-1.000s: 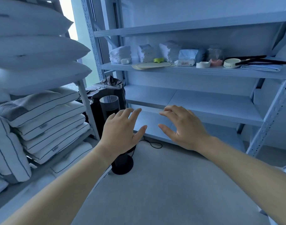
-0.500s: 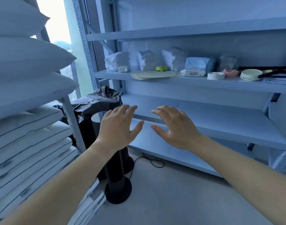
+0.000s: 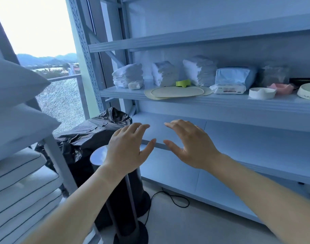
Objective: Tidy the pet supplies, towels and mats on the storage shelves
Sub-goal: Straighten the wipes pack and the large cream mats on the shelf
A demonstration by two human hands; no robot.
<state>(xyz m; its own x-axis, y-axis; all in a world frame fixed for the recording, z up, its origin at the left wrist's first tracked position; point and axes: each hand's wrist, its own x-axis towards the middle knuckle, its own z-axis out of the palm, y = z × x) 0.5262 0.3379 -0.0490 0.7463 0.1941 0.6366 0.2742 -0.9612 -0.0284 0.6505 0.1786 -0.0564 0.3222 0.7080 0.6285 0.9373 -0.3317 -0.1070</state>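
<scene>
My left hand and my right hand hover side by side, fingers spread and holding nothing, in front of a bare lower shelf board. On the shelf above stand three stacks of folded white towels. Before them lie flat cream mats with a small green holder on top. Further right are a blue-white pack, a white bowl, a pink bowl and a cream pet bowl.
A black bin bag and a dark tower fan with a floor cable stand below my left hand. Stacked pillows and striped cushions fill the rack at left. A window is behind.
The view has moved closer to the shelves and tilted upward. Both hands stay spread and empty, now raised in front of the lower shelf board.
</scene>
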